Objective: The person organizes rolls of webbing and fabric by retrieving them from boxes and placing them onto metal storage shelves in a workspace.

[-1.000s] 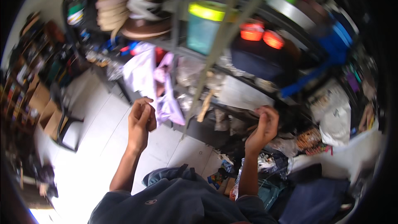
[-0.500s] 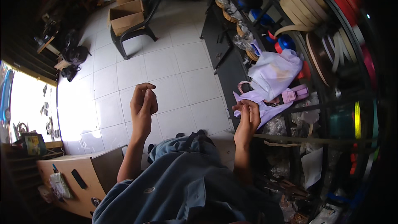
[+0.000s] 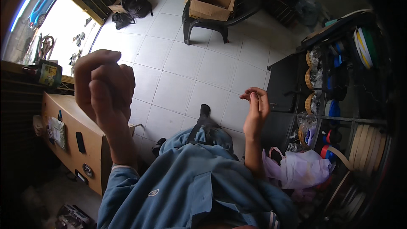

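Observation:
My left hand [image 3: 106,87] is raised high and looks large, its fingers curled into a loose fist with nothing visible in them. It hangs above the tiled floor [image 3: 178,63], between the doorway and the wooden desk [image 3: 72,118]. My right hand [image 3: 257,108] is held lower, in front of the dark cabinet [image 3: 277,89]. Its fingers are half bent, apart from the thumb, and no object shows in it. Below and right of my right forearm, a pale purple plastic bag [image 3: 303,169] lies on the shelving; neither hand touches it.
A cardboard box [image 3: 210,4] sits on a black plastic chair [image 3: 205,27] ahead. Rolls of beige strap [image 3: 366,148] and round woven baskets [image 3: 310,78] fill the right shelves. On the desk are a phone [image 3: 80,142] and a packet [image 3: 56,132]. Black bags [image 3: 135,7] lie near the bright doorway.
The view has turned left, so the chair, desk and shelves shift rightward in it. My left hand has come up closer. My right hand is now away from the purple bag. One foot is forward.

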Tool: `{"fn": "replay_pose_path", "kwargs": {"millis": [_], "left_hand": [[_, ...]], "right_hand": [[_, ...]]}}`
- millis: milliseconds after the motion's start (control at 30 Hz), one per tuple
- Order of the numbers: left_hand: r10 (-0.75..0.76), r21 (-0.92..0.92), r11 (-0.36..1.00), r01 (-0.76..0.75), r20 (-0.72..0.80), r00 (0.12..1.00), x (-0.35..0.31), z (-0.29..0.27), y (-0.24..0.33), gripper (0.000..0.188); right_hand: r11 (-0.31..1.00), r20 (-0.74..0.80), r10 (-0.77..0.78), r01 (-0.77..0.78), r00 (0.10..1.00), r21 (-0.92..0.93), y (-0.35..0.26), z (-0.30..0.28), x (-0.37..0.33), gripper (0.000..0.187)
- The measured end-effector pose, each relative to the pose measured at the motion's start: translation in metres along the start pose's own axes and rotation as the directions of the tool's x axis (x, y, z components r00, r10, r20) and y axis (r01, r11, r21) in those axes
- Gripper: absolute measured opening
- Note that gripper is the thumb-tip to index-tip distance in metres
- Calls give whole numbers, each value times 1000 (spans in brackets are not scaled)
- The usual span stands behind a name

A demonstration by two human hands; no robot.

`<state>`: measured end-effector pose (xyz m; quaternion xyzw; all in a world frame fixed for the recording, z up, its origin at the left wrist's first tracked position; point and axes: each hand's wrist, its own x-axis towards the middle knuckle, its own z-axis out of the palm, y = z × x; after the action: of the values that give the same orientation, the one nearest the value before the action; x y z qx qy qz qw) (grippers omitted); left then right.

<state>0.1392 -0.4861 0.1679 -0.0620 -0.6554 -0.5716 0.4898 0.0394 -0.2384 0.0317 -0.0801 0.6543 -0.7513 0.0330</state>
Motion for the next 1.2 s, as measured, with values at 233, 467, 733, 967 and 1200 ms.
{"fn": "replay_pose_path", "kwargs": {"millis": [233,467,733,967,1200], "left_hand": [[330,-1,944,-331,78,941,147,-52,-21,52],[358,153,920,-359,39,933,257,-121,-104,47],[377,193,906,-377,39,926,403,-206,-213,42],[326,198,926,-322,10,945,501,-242,-322,37],[297,218,934,-283,-34,954,592,-254,-431,32]], "right_hand": [[997,323,-80,74,943,32,5,98,144,13],[999,382,-40,45,923,-3,43,189,245,13],[1000,303,8,-6,953,-10,68,324,349,13],[1000,262,17,-16,965,-7,102,415,447,13],[999,228,52,-52,972,-5,136,489,573,14]]}}
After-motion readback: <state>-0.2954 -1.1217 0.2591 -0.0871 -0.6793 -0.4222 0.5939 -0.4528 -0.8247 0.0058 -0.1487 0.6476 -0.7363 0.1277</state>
